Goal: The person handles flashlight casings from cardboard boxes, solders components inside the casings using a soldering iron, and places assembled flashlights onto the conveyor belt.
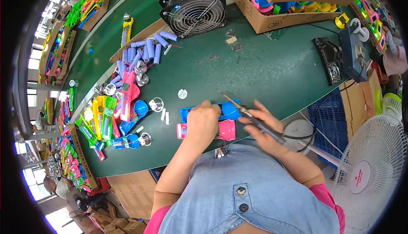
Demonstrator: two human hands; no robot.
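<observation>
My right hand (269, 118) grips a soldering iron (264, 127), its metal tip pointing up and left above the table. My left hand (202, 121) is closed, fingertips down, over a blue plastic flashlight shell (230, 111) and a pink shell (228, 130) lying just nearer to me. What its fingers pinch is hidden beneath them. A small silver reflector cup (220, 152) sits at the table's near edge, below the pink shell. Left of the shells lie small white pieces (167, 118), a clear lens ring (157, 104) and a round white disc (182, 94).
Purple battery cells (150, 48) and colored flashlight shells (99, 117) are heaped on the left. A black fan (196, 15) stands at the back beside cartons of plastic parts (293, 20). At right are a soldering station (353, 55), a black tray (328, 59) and a white fan (369, 166).
</observation>
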